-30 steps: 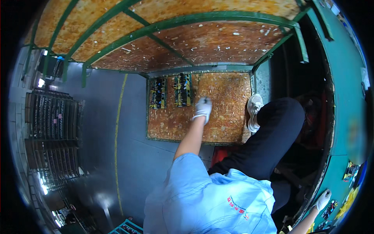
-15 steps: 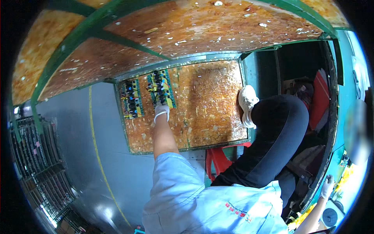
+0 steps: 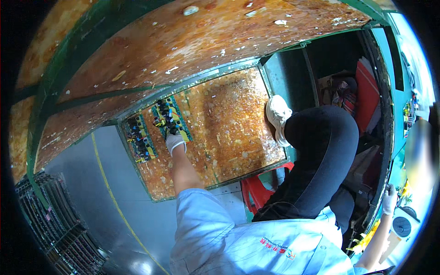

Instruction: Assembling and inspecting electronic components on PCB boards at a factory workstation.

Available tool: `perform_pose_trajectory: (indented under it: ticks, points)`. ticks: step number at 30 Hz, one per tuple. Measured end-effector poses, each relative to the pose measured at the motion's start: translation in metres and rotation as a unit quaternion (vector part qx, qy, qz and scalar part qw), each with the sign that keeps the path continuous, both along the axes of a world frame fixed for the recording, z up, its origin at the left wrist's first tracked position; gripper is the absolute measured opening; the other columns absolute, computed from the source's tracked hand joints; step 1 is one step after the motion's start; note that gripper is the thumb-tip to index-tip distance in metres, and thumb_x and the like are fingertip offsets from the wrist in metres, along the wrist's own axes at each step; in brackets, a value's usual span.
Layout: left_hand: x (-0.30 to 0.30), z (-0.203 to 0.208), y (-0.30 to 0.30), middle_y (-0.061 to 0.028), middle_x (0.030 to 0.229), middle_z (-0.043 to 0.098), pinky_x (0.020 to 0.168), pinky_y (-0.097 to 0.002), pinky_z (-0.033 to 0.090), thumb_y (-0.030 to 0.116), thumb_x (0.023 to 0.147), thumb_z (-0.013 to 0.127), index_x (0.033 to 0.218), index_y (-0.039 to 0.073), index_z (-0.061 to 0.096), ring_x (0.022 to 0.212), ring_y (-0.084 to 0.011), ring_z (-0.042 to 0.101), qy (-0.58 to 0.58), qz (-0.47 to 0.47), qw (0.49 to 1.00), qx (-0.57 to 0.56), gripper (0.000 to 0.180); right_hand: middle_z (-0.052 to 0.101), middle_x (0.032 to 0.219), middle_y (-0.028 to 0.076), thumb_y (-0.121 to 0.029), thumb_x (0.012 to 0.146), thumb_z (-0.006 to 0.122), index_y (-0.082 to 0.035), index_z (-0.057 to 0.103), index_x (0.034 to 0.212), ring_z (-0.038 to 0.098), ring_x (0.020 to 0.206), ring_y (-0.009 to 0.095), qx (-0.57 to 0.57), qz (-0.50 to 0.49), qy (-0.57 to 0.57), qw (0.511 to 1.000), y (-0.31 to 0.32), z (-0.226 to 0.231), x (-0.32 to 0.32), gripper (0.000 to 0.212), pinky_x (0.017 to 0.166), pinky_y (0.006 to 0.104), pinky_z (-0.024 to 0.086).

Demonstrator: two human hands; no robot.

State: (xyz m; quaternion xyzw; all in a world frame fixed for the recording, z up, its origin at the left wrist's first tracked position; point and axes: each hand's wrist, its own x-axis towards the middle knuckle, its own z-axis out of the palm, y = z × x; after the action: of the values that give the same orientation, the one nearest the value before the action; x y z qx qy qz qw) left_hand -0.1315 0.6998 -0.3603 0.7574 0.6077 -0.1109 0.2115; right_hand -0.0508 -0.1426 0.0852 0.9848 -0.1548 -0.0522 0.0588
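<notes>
My left hand (image 3: 175,141), in a white glove, reaches down to a lower wooden shelf. Its fingers are closed at the near end of a green circuit board panel (image 3: 184,129) crowded with black and yellow parts. The fingertips are partly lost among those parts. Left of it lies a second, similar circuit board panel (image 3: 142,140), untouched. Far out at the right rim, my right hand (image 3: 389,200), also gloved, is beside the edge of the green bench; its fingers are too small to make out.
The stained shelf (image 3: 229,119) has a raised rim, and a white shoe (image 3: 277,114) rests at its right end. Overhead slants a wooden board (image 3: 151,50) with a green frame (image 3: 68,64). A red stool (image 3: 257,191) stands under my leg. Racks (image 3: 59,224) fill the lower left.
The view has tilted and come closer to the shelf. My left hand stays at the same panel's near end. At the right rim, my right hand appears higher in the picture.
</notes>
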Motion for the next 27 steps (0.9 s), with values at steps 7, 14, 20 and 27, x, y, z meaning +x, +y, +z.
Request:
perform_pose_trajectory:
  ticks: [7, 14, 20, 27]
  points:
    - [0.015, 0.051, -0.019, -0.0248, 0.110, 0.067, 0.089, -0.0519, 0.050, 0.052, 0.092, 0.048, 0.114, 0.007, 0.067, 0.104, -0.0442, 0.062, -0.019, -0.058, 0.998, 0.021, 0.053, 0.066, 0.090, 0.020, -0.014, 0.096, 0.057, -0.004, 0.062, 0.106, 0.063, 0.078, 0.031, -0.013, 0.022, -0.048, 0.999, -0.012, -0.007, -0.029, 0.015, 0.074, 0.0387, 0.049]
    - [-0.079, 0.072, -0.048, -0.0057, 0.081, 0.070, 0.056, -0.0374, 0.049, 0.039, 0.090, 0.066, 0.099, 0.003, 0.071, 0.067, -0.0188, 0.064, -0.262, 0.190, 0.912, -0.250, 0.038, 0.067, 0.093, 0.017, -0.014, 0.099, 0.053, 0.002, 0.062, 0.104, 0.063, 0.081, 0.024, 0.081, 0.018, -0.064, 0.995, -0.022, -0.019, -0.037, 0.018, 0.075, 0.0378, 0.049]
    - [-0.155, 0.181, -0.160, -0.0075, 0.103, 0.067, 0.078, -0.0364, 0.053, 0.034, 0.097, 0.057, 0.118, 0.002, 0.061, 0.089, -0.0182, 0.065, -0.425, 0.188, 0.765, -0.445, 0.038, 0.068, 0.109, 0.018, -0.022, 0.101, 0.056, 0.004, 0.061, 0.116, 0.064, 0.100, 0.021, 0.111, 0.005, -0.134, 0.985, -0.043, -0.019, -0.035, 0.030, 0.090, 0.0323, 0.049]
    - [-0.138, 0.219, -0.209, -0.0095, 0.120, 0.063, 0.094, -0.0399, 0.051, 0.031, 0.102, 0.048, 0.132, 0.005, 0.051, 0.108, -0.0222, 0.062, -0.415, -0.044, 0.750, -0.514, 0.040, 0.068, 0.106, 0.012, -0.020, 0.100, 0.059, 0.002, 0.063, 0.116, 0.062, 0.097, 0.015, 0.250, -0.018, -0.314, 0.916, -0.046, -0.038, -0.026, 0.027, 0.087, 0.0306, 0.050]
